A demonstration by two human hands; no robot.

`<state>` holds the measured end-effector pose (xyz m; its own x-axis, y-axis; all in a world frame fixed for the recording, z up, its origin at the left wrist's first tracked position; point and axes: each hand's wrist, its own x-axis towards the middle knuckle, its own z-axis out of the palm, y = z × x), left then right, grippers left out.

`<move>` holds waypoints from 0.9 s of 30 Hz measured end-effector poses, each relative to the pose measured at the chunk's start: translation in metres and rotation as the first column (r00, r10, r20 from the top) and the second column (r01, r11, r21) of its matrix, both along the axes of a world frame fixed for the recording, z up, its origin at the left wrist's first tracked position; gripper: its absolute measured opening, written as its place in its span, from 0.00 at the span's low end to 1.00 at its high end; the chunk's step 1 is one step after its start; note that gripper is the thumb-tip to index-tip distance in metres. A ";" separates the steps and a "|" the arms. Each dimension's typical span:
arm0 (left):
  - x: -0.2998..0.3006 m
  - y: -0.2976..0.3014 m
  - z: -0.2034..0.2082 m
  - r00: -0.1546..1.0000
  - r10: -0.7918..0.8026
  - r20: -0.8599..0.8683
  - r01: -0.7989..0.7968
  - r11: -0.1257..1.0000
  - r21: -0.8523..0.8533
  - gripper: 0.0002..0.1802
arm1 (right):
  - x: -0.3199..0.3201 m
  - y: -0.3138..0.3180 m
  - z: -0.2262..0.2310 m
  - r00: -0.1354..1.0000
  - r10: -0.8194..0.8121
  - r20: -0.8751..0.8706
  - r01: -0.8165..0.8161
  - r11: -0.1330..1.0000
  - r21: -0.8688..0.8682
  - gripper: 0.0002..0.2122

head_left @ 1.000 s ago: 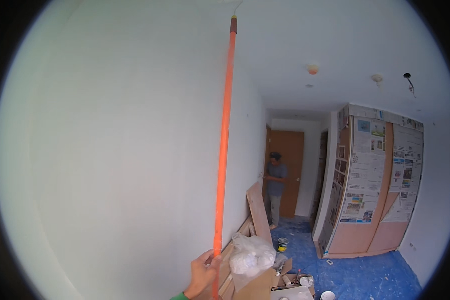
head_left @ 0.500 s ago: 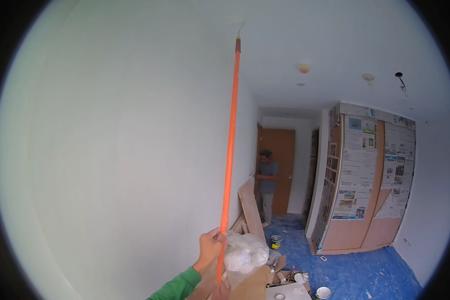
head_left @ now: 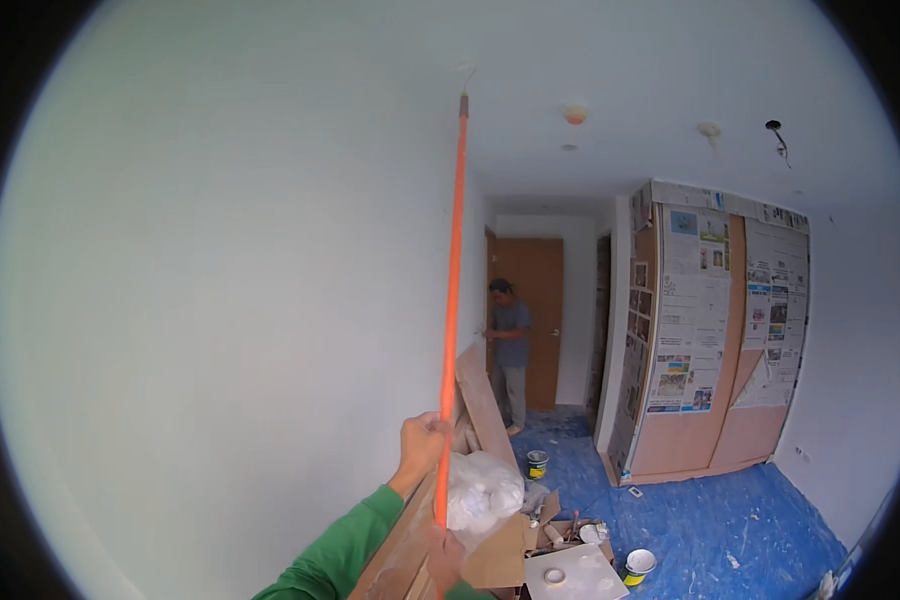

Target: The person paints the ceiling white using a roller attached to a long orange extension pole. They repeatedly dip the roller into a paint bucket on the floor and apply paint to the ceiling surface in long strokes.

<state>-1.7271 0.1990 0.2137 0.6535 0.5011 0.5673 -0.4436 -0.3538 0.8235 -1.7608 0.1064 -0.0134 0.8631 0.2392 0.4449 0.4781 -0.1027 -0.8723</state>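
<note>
An orange extension pole (head_left: 452, 290) rises steeply up the picture. At its top, a thin wire frame carries a pale paint roller (head_left: 457, 68), close to where the white wall meets the ceiling; whether it touches is hard to tell. My left hand (head_left: 422, 446), below a green sleeve, is wrapped round the pole's lower part. Lower down, my right hand (head_left: 445, 556) grips the pole near its bottom end, its fingers partly out of sight. Just beyond the hands lies a clear plastic bag (head_left: 485, 490) of whitish material, beside wooden boards (head_left: 485, 400) leaning on the wall.
A co-worker (head_left: 511, 345) stands by a brown door (head_left: 545, 300). Newspaper covers a wardrobe (head_left: 695, 310). Blue sheeting (head_left: 700, 525) spreads over the floor, with paint cans (head_left: 537, 464), an open white-rimmed tub (head_left: 640, 563) and a cardboard box (head_left: 500, 553) of tools. Wires (head_left: 782, 150) hang from the ceiling.
The room has shifted left and up in the picture, while the roller end sits lower against it. More of my right hand shows. Both hands keep hold of the pole.
</note>
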 end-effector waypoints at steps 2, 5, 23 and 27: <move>-0.007 -0.006 -0.002 0.999 0.023 -0.031 -0.022 0.999 0.030 0.14 | -0.014 -0.016 0.017 1.000 0.026 -0.017 -0.026 0.999 0.036 0.23; -0.011 -0.018 0.011 0.998 -0.063 -0.015 0.062 0.996 -0.057 0.15 | -0.024 -0.033 0.041 0.997 0.044 -0.066 -0.040 0.998 0.052 0.23; -0.094 -0.077 -0.030 0.999 0.036 -0.003 -0.036 0.984 -0.172 0.16 | -0.009 -0.026 -0.064 0.982 0.180 -0.056 -0.175 0.981 0.088 0.21; -0.096 -0.079 -0.043 1.000 0.010 0.028 -0.006 0.989 -0.145 0.18 | -0.005 -0.032 -0.074 0.979 0.194 -0.064 -0.189 0.979 0.082 0.22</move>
<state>-1.8228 0.1198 0.1708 0.6337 0.5847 0.5065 -0.4650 -0.2353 0.8534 -1.7653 0.0742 -0.0875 0.8346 0.3712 0.4071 0.4193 0.0514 -0.9064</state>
